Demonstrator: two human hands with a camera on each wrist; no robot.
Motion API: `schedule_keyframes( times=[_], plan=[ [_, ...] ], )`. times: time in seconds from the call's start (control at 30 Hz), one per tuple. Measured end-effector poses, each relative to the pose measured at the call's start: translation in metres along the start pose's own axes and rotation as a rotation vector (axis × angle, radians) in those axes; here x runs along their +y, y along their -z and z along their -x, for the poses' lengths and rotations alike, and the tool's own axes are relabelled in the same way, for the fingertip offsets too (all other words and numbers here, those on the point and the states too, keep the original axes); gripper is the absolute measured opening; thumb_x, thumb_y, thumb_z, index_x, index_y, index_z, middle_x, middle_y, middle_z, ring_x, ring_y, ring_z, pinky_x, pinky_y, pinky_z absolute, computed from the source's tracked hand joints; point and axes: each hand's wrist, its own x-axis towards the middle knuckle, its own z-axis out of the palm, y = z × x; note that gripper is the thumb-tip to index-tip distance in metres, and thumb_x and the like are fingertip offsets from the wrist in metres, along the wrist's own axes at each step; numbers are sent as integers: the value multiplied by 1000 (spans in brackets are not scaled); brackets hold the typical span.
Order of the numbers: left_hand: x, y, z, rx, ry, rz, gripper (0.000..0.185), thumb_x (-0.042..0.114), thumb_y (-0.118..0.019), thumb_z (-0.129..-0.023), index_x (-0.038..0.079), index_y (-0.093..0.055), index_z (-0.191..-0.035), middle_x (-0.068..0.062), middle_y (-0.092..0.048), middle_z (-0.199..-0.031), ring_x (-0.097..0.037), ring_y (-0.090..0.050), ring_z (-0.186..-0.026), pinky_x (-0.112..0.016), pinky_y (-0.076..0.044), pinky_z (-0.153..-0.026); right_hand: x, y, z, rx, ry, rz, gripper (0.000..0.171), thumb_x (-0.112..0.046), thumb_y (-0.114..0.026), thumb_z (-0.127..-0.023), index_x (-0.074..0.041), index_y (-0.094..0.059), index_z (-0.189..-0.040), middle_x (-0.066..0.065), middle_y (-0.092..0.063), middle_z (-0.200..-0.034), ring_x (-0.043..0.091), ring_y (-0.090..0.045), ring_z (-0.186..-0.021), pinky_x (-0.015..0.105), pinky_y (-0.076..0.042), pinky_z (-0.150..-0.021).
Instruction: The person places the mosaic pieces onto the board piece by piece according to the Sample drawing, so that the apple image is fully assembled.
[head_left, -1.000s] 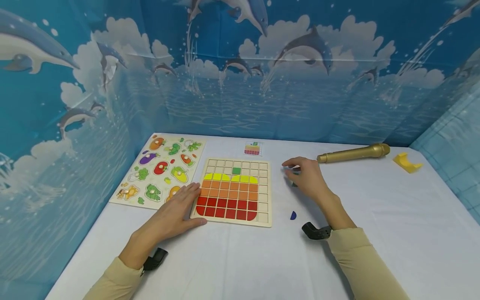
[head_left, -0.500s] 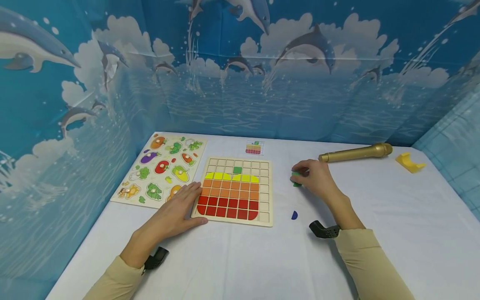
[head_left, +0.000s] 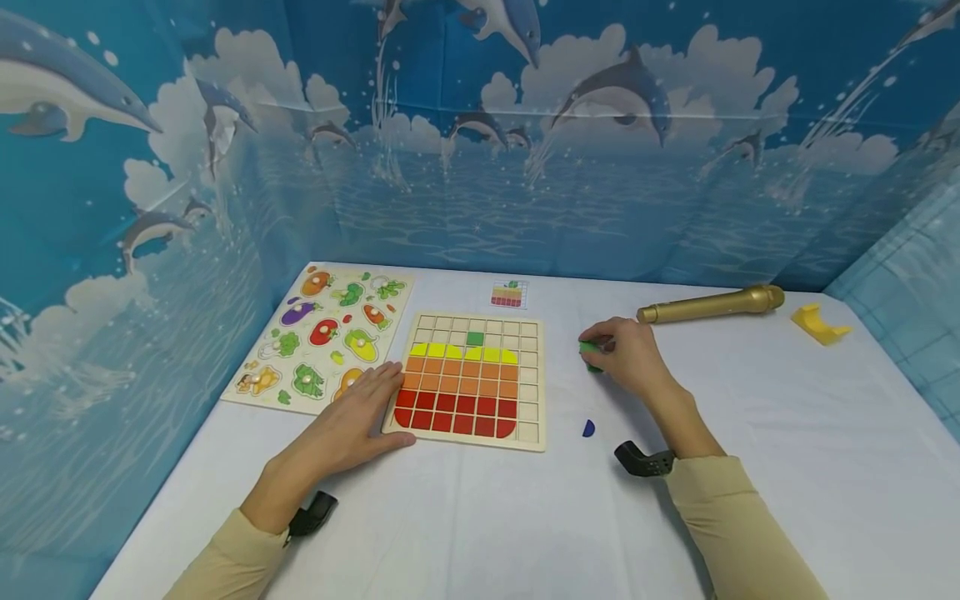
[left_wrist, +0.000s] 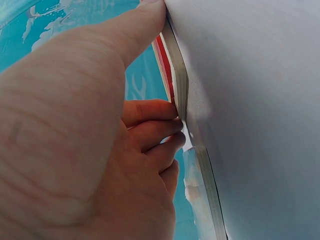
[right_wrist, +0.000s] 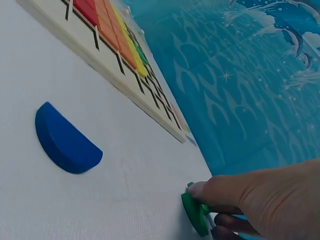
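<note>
A wooden grid board (head_left: pixel 528 432) lies flat, filled with red, orange and yellow pieces and one green square (head_left: pixel 475 339). My left hand (head_left: pixel 341 427) rests against the board's left edge. Its fingers lie extended along that side and the thumb touches the front edge, as the left wrist view also shows. To the right of the board, my right hand (head_left: pixel 628 354) pinches a green puzzle piece (head_left: pixel 588 347) between thumb and fingers. Another bit of green (right_wrist: pixel 194 214) shows under the thumb in the right wrist view, partly hidden. A blue half-round piece (right_wrist: pixel 66 140) lies nearer on the cloth.
A vegetable puzzle board (head_left: pixel 258 350) lies left of the grid board, partly behind my left hand. A small picture card (head_left: pixel 509 295) sits behind the grid. At the back right are a gold microphone (head_left: pixel 708 307) and a yellow curved block (head_left: pixel 821 325).
My right hand has shifted slightly right and closed its thumb and fingers on a green piece. The left hand stays at the board's edge. The blue piece has not moved.
</note>
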Motion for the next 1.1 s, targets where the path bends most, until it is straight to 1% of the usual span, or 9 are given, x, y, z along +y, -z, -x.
schedule_keyframes(
  times=[0.07, 0.17, 0.37, 0.47, 0.6, 0.73, 0.87, 0.97, 1.1],
  plan=[
    [0, 0, 0, -2, 5, 4, 96, 52, -80, -90, 1, -40, -161, -16, -34, -171, -39, -29, -159, -57, -24, -130, 1, -2, -2, 1, 11, 2, 23, -8, -79, -92, -1, -79, -114, 21, -74, -112, 36, -68, -99, 52, -58, -88],
    [-1, 0, 0, -9, 13, 5, 97, 52, -80, -90, 1, -40, -161, -16, -34, -171, -39, -29, -160, -58, -24, -130, 4, -5, -3, 15, 18, -1, 22, -9, -80, -92, -1, -80, -113, 19, -75, -109, 35, -68, -97, 50, -57, -87],
    [-2, -2, -1, -13, 15, -1, 96, 53, -79, -90, 2, -40, -161, -16, -33, -171, -38, -29, -160, -58, -25, -130, 12, -12, -3, 82, 69, 5, 21, -10, -82, -90, -3, -80, -110, 16, -75, -101, 31, -70, -89, 46, -56, -80],
    [-1, -2, -1, -12, 18, 0, 96, 53, -80, -90, 3, -40, -161, -15, -33, -171, -39, -29, -160, -58, -26, -129, 14, -14, -4, 110, 94, 2, 21, -9, -83, -88, -4, -80, -108, 14, -76, -98, 29, -70, -87, 44, -56, -79],
    [-1, -1, -1, -14, 17, 0, 96, 53, -80, -90, 3, -40, -162, -15, -33, -171, -39, -28, -160, -58, -26, -129, 13, -18, -8, 110, 113, -24, 22, -9, -84, -88, -5, -80, -109, 13, -76, -98, 28, -69, -87, 43, -57, -80],
    [0, 2, -1, -11, 9, 2, 96, 53, -79, -90, 2, -39, -162, -15, -33, -172, -38, -28, -160, -57, -25, -130, 1, -21, -18, 78, 121, -46, 24, -13, -84, -89, -6, -80, -111, 11, -75, -101, 26, -68, -90, 43, -58, -82],
    [0, 2, -2, -7, 12, 2, 96, 53, -80, -90, 3, -40, -161, -15, -33, -172, -38, -28, -160, -57, -25, -130, -14, -24, -30, 42, 145, -71, 25, -13, -83, -89, -4, -79, -113, 13, -74, -104, 27, -69, -94, 44, -60, -85],
    [-1, 0, -2, -9, 14, -2, 96, 53, -80, -90, 3, -41, -161, -15, -33, -172, -38, -29, -160, -57, -26, -129, -25, -31, -38, 11, 154, -91, 26, -13, -83, -90, -3, -79, -113, 13, -74, -105, 27, -69, -97, 44, -61, -86],
    [-1, -1, -1, -8, 16, -3, 95, 52, -80, -89, 3, -41, -161, -15, -34, -171, -38, -29, -159, -58, -27, -129, -41, -43, -48, -16, 167, -105, 25, -14, -82, -91, -2, -79, -113, 14, -74, -104, 27, -69, -95, 43, -59, -85]
  ],
)
